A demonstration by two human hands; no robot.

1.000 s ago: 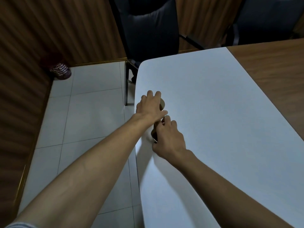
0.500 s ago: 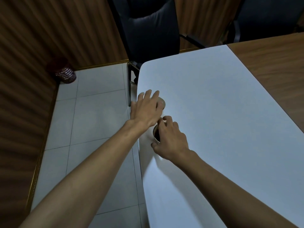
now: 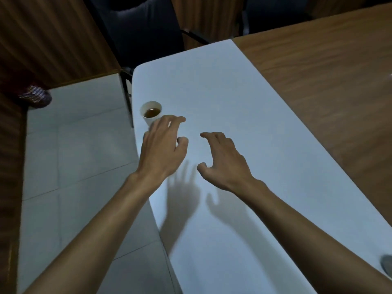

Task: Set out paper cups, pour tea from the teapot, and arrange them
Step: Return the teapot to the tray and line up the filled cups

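Note:
A white paper cup (image 3: pixel 151 112) with brown tea in it stands upright near the left edge of the white table (image 3: pixel 222 92). My left hand (image 3: pixel 163 145) hovers just right of and nearer than the cup, fingers spread and curled, holding nothing. My right hand (image 3: pixel 222 160) hangs beside it over the table, also with curled, parted fingers and nothing in it. Both hands cast shadows on the tabletop below. A second cup seen earlier is hidden; my left hand covers that spot. No teapot is in view.
A brown wooden table (image 3: pixel 328 81) adjoins the white one on the right. Dark chairs (image 3: pixel 144 28) stand at the far end. The tiled floor (image 3: pixel 74 145) drops off left of the table edge. A grey object (image 3: pixel 387 265) shows at the right border.
Both hands have lifted off the two cups and pulled back and to the right. One filled cup now stands uncovered at the table's left edge.

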